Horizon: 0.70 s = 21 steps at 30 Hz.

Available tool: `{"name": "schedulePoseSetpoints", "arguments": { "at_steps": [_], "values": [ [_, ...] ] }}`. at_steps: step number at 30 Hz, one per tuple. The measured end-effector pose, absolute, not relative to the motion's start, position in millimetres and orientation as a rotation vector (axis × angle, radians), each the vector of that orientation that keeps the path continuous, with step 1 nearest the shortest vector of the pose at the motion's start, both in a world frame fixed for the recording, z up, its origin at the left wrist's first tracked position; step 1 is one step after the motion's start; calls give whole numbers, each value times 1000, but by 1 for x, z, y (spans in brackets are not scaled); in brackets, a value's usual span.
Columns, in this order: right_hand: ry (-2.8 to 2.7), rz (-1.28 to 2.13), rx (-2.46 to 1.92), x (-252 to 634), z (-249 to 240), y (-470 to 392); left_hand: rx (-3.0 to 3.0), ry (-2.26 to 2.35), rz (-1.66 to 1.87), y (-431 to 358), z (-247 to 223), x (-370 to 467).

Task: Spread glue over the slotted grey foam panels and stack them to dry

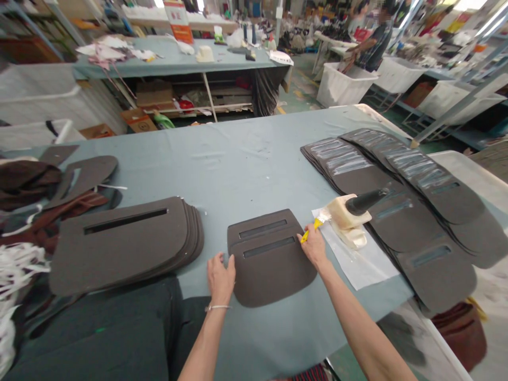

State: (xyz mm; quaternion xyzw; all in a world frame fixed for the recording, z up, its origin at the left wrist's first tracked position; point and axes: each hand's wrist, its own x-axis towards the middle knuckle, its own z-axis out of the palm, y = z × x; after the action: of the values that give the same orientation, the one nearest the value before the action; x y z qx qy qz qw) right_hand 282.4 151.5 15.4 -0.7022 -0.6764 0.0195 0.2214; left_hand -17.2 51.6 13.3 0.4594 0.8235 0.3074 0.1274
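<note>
Two overlapping dark grey slotted panels (270, 272) lie on the blue-green table (254, 174) in front of me. My left hand (221, 278) is at their left edge, fingers apart, holding nothing. My right hand (314, 244) grips a yellow-handled brush (311, 228) at the panels' right edge. The brush's bristles point toward a cream container (342, 211) with a black cone-shaped piece (367, 201), which stands on a white sheet (361, 264). To the left is a thick stack of similar slotted panels (127, 248). At the right, more panels (432, 259) lie fanned out, some with shiny streaks near their edges.
Dark fabric (103, 333) and white cords (19, 280) are heaped at the lower left. A second table (159, 63) with cloth scraps stands behind. A person (375, 47) leans over a white bin (343, 84) at the back right.
</note>
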Motion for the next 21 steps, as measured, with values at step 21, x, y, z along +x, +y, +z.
{"name": "schedulePoseSetpoints", "arguments": {
  "at_steps": [21],
  "values": [
    [-1804, 147, -1659, 241, 6, 249, 1416, 2297, 1266, 156, 25, -34]
  ]
}}
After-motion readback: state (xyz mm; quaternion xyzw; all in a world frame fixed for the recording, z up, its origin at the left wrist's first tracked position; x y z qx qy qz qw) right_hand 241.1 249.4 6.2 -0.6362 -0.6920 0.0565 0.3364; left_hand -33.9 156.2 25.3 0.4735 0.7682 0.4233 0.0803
